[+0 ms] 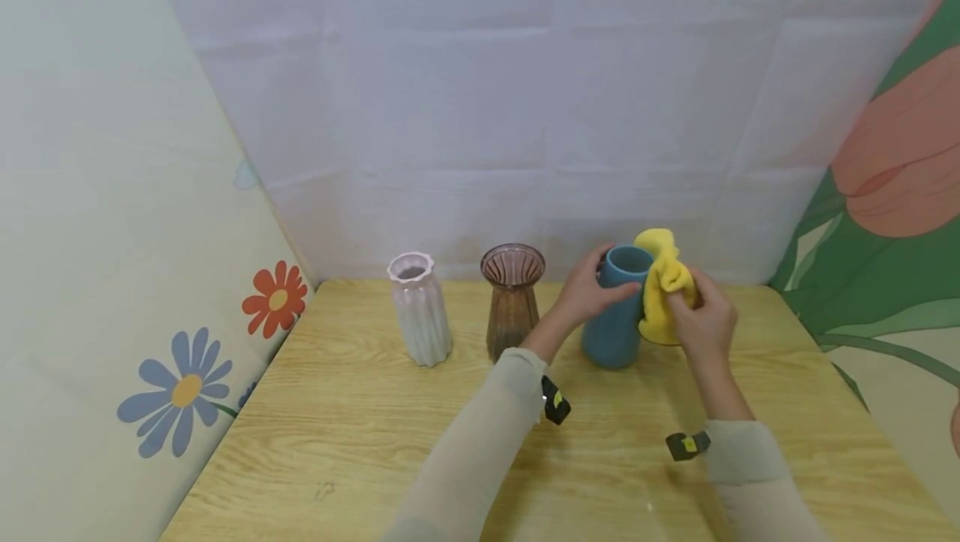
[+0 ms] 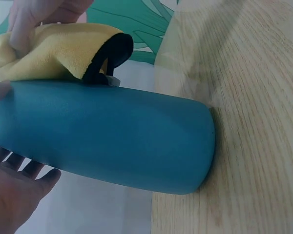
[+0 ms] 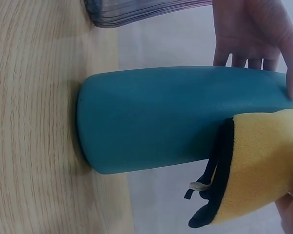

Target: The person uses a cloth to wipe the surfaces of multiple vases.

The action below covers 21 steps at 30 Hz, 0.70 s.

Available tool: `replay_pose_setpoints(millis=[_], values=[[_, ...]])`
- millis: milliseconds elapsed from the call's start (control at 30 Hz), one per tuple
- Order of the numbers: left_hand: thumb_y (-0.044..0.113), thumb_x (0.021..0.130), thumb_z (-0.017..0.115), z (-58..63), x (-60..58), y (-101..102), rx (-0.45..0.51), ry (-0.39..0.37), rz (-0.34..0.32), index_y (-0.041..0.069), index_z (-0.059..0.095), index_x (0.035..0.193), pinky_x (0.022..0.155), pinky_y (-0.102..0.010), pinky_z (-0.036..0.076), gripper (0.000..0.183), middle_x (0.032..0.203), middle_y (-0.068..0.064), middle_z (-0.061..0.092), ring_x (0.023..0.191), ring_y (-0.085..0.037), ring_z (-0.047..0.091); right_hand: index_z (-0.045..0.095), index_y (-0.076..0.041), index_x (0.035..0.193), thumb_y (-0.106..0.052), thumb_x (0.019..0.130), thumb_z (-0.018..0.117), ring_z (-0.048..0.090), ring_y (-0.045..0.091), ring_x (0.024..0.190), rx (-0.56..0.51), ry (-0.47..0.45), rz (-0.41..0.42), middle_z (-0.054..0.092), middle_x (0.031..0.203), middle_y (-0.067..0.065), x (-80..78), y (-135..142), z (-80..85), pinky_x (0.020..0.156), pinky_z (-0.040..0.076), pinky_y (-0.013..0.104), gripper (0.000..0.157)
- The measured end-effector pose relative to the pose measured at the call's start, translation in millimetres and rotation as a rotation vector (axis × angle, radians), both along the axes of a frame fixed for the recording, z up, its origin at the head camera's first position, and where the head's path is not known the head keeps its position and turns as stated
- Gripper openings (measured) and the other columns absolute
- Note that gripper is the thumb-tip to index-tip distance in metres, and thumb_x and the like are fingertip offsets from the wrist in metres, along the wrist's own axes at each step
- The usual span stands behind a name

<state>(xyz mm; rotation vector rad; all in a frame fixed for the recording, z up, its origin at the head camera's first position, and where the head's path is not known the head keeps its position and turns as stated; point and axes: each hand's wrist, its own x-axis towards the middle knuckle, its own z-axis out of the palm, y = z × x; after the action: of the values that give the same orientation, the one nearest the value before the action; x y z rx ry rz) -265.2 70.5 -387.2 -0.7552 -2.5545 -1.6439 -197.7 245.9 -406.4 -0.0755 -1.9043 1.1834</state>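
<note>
Low in the frame's middle, on the wooden table [image 1: 360, 442], stand a white ribbed vase [image 1: 418, 308] and a brown glass vase [image 1: 512, 300]. Right of them, the left hand [image 1: 588, 292] wraps its fingers around the blue vase's [image 1: 617, 317] neck, steadying it upright. Further right, the right hand [image 1: 701, 321] pinches a yellow cloth [image 1: 660, 288], fingers clamped, pressing it against the vase's side.

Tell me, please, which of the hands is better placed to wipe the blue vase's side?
Probably the right hand: it grips the yellow cloth against the blue vase, while the left hand holds the vase near its rim.
</note>
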Motion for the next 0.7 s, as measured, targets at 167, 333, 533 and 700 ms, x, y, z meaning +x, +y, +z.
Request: replay_pose_setpoints(millis=[167, 333, 533, 700], values=[[0.04, 0.088, 0.078, 0.2, 0.6, -2.6, 0.001, -0.013, 0.002, 0.014, 0.039, 0.155, 0.104, -0.043, 0.05, 0.082, 0.147, -0.007, 0.051, 0.134, -0.028, 0.051, 0.073, 0.003, 0.111, -0.003, 0.085, 0.07, 0.049, -0.008, 0.067, -0.019, -0.031, 0.029, 0.068, 0.089, -0.013, -0.6, -2.7, -0.8, 0.063, 0.04, 0.008, 0.027], [0.043, 0.087, 0.079, 0.4, 4.0, -7.2, -0.002, -0.038, 0.019, 0.018, 0.039, 0.155, 0.104, -0.046, 0.05, 0.083, 0.15, -0.006, 0.05, 0.136, -0.03, 0.05, 0.073, 0.003, 0.11, -0.004, 0.085, 0.071, 0.049, -0.009, 0.067, -0.018, -0.028, 0.053, 0.053, 0.084, -0.043, 0.8, -5.2, -1.2, 0.063, 0.04, 0.007, 0.026], [0.046, 0.086, 0.079, -0.3, 7.1, -13.4, -0.009, -0.044, 0.029, 0.021, 0.039, 0.155, 0.104, -0.047, 0.051, 0.084, 0.15, -0.004, 0.051, 0.137, -0.03, 0.049, 0.073, 0.004, 0.109, -0.002, 0.084, 0.071, 0.049, -0.012, 0.065, -0.015, -0.001, 0.086, 0.054, 0.083, -0.044, 4.0, -9.0, -1.1, 0.061, 0.04, 0.005, 0.026], [0.047, 0.086, 0.079, 0.9, 10.3, -20.0, -0.028, -0.039, 0.035, 0.022, 0.038, 0.155, 0.103, -0.048, 0.051, 0.083, 0.15, -0.004, 0.051, 0.137, -0.03, 0.049, 0.073, 0.003, 0.11, -0.002, 0.083, 0.071, 0.05, -0.011, 0.064, -0.013, -0.02, 0.101, 0.062, 0.085, -0.029, 5.4, -13.0, -1.2, 0.061, 0.042, 0.005, 0.027]])
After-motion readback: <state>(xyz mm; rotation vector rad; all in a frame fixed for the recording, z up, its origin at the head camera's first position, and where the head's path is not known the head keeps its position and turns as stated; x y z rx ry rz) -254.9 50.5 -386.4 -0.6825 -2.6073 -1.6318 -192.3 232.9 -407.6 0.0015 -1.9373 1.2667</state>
